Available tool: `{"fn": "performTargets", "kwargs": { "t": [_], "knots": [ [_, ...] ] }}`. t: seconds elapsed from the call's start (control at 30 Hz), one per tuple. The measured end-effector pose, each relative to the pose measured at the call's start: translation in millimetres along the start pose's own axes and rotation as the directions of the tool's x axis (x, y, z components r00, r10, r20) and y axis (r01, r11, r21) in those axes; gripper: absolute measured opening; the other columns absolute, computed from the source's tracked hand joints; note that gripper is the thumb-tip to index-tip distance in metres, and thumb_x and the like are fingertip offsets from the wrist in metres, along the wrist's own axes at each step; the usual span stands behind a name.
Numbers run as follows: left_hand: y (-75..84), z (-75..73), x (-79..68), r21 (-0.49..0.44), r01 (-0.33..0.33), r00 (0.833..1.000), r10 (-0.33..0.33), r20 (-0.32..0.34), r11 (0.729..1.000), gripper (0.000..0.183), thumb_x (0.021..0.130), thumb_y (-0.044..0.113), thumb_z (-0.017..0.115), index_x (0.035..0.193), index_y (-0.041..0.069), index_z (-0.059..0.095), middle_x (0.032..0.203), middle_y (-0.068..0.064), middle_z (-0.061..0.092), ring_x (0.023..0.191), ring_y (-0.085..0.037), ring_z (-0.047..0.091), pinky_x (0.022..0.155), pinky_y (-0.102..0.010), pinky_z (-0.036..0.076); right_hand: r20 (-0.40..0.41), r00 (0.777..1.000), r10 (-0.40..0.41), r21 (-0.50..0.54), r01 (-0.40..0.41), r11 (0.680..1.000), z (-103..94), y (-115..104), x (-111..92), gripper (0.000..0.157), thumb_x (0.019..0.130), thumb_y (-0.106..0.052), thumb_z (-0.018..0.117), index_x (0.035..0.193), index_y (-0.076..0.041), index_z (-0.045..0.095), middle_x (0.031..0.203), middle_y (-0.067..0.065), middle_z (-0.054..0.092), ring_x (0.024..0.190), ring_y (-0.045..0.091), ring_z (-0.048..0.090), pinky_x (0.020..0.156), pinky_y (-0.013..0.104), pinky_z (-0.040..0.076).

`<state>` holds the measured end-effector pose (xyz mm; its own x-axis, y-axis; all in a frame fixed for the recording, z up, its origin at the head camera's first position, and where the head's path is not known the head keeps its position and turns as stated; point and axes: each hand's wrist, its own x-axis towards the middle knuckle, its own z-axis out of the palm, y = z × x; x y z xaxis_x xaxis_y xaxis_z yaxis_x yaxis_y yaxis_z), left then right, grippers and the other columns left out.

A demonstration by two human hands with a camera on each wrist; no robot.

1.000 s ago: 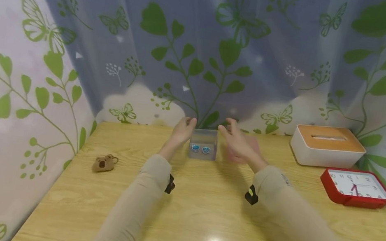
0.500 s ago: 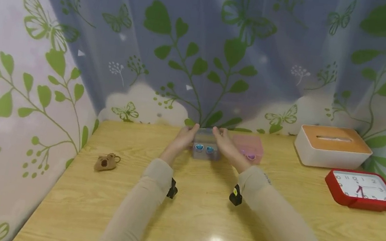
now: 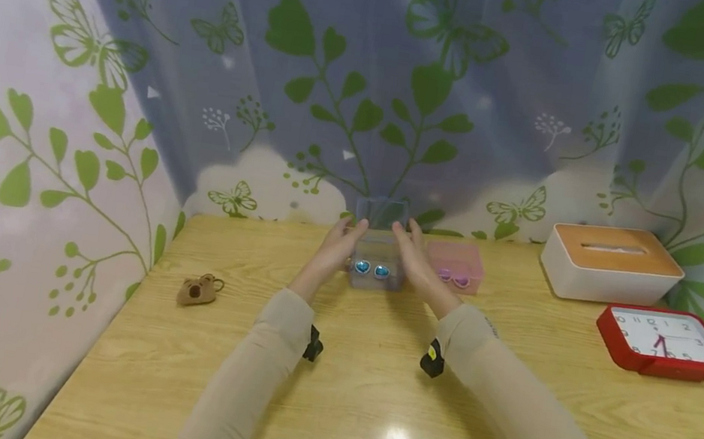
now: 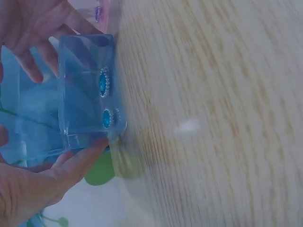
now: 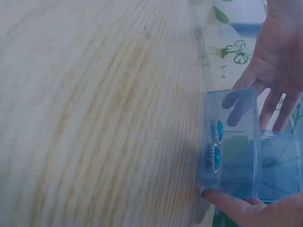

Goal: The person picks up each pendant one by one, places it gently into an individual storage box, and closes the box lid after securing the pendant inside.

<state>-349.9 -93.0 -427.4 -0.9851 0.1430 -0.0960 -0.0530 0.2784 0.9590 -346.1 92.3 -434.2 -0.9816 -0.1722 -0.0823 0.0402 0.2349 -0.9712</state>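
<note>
A small clear bluish plastic box stands on the table near the back wall. Its see-through lid is raised behind it. Low at its front show two blue oval gems with silver beaded rims. My left hand is at the box's left side, thumb against the wall near the lower corner, the other fingers reaching back by the lid. On the opposite side, my right hand mirrors it, thumb at the side wall. Both hands' fingers look spread and mostly straight.
Just right of the box sits a pink clear box with purple oval pieces. A white tissue box with a wooden top and a red-framed clock stand at right. A brown bear-shaped trinket lies at left. A patterned curtain hangs behind.
Both hands have come inward from beside the clear box to touch its sides. Its lid now stands raised. The pink box, earlier behind my right arm, shows more fully.
</note>
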Motion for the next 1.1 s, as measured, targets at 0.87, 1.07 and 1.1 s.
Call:
{"fn": "performTargets", "kwargs": {
  "t": [0.87, 1.07, 1.1],
  "knots": [
    [-8.6, 4.2, -13.7, 0.272, -0.107, 0.993, 0.117, -0.02, 0.956, 0.046, 0.114, 0.027, 0.046, 0.153, 0.004, 0.048, 0.162, -0.019, 0.048, 0.15, -0.042, 0.047, 0.124, -0.053, 0.044, 0.06, 0.982, -0.18, -0.35, 0.19, 0.917, -8.4, 15, -13, 0.053, 0.115, -0.022, 0.042, 0.157, 0.008, 0.035, 0.164, 0.032, 0.037, 0.151, 0.05, 0.04, 0.127, 0.06, 0.035],
    [-12.9, 4.7, -18.0, 0.412, -0.136, 0.99, 0.132, 0.04, 0.901, 0.047, 0.114, 0.025, 0.043, 0.158, 0.008, 0.044, 0.158, -0.019, 0.053, 0.11, -0.037, 0.069, 0.108, -0.049, 0.057, 0.134, 0.974, -0.185, -0.404, 0.224, 0.887, -7.4, 18, -17, 0.057, 0.114, -0.019, 0.041, 0.161, 0.011, 0.026, 0.167, 0.034, 0.029, 0.155, 0.05, 0.033, 0.13, 0.061, 0.029],
    [-13.1, 4.8, -18.2, 0.438, -0.14, 0.99, 0.131, 0.051, 0.888, 0.048, 0.114, 0.023, 0.043, 0.16, 0.007, 0.042, 0.16, -0.02, 0.051, 0.112, -0.037, 0.069, 0.11, -0.049, 0.056, 0.15, 0.972, -0.181, -0.409, 0.228, 0.884, -7.8, 17, -18, 0.058, 0.114, -0.018, 0.041, 0.162, 0.011, 0.023, 0.169, 0.034, 0.026, 0.157, 0.05, 0.029, 0.131, 0.061, 0.026]
  ]
}}
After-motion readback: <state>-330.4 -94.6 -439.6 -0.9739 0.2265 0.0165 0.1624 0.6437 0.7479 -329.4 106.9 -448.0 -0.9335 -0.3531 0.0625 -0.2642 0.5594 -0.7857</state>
